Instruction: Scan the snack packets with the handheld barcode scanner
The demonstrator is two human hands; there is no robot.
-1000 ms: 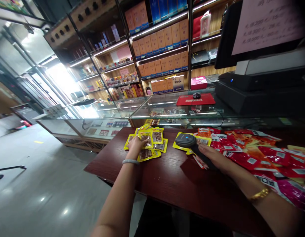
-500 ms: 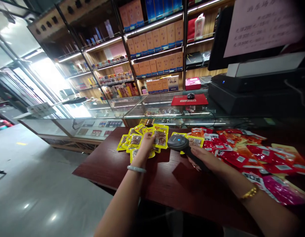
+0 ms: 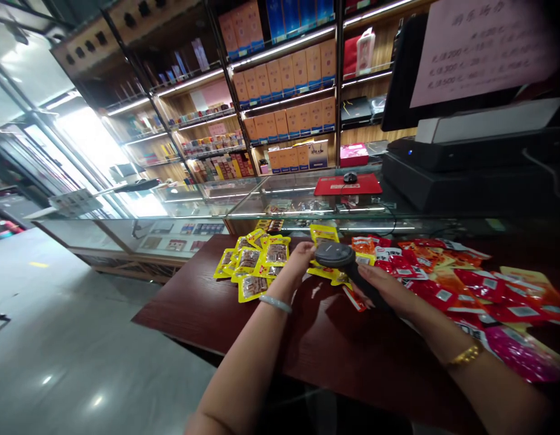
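Note:
My right hand [image 3: 379, 284] is wrapped round the handle of a black barcode scanner [image 3: 334, 254], its head pointing left. Close to the scanner's head, my left hand [image 3: 302, 258] pinches a yellow snack packet [image 3: 324, 232], which the scanner partly covers. Left of that hand lies a pile of yellow snack packets [image 3: 249, 260] with brown contents showing through clear windows. More yellow packets [image 3: 322, 273] lie under and behind the scanner. On the right, red and orange snack packets [image 3: 424, 290] are heaped, with a magenta one [image 3: 519, 353] nearest me.
The dark red wooden table [image 3: 193, 302] borders a glass display counter [image 3: 280, 202]. A red mat [image 3: 370, 183] with a computer mouse [image 3: 350, 177] lies on the glass. A black monitor [image 3: 404, 72] carrying a pink paper sign stands at right. Stocked shelves line the back.
My left hand has moved right with a yellow packet, from above the left pile to beside the scanner. The scanner has shifted slightly right and up.

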